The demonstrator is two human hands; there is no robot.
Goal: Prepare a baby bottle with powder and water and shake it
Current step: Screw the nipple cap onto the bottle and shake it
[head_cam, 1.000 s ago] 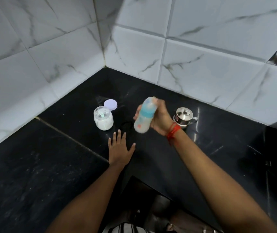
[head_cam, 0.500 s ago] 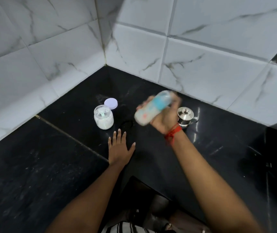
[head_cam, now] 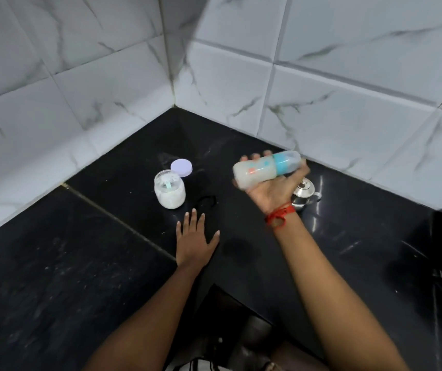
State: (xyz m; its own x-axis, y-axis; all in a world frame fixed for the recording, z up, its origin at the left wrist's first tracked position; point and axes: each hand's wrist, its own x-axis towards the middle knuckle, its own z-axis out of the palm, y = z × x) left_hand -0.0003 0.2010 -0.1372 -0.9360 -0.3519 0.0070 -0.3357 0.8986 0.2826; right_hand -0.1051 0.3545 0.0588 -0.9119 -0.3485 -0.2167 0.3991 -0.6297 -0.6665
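My right hand grips a baby bottle in the air above the black counter. The bottle lies nearly level, its blue collar and cap to the right, milky white liquid inside. My left hand rests flat on the counter, fingers spread, holding nothing. A glass jar of white powder stands open left of the bottle, with a scoop inside. Its lilac lid lies just behind it.
A small steel pot with a lid stands on the counter behind my right wrist. A thin black band lies beside the jar. White marble-look tile walls meet in a corner at the back. The counter's front edge notches inward between my arms.
The bottle has swung from nearly upright to almost level, cap end moving right and up, while my right hand turned palm up. My left hand stayed put.
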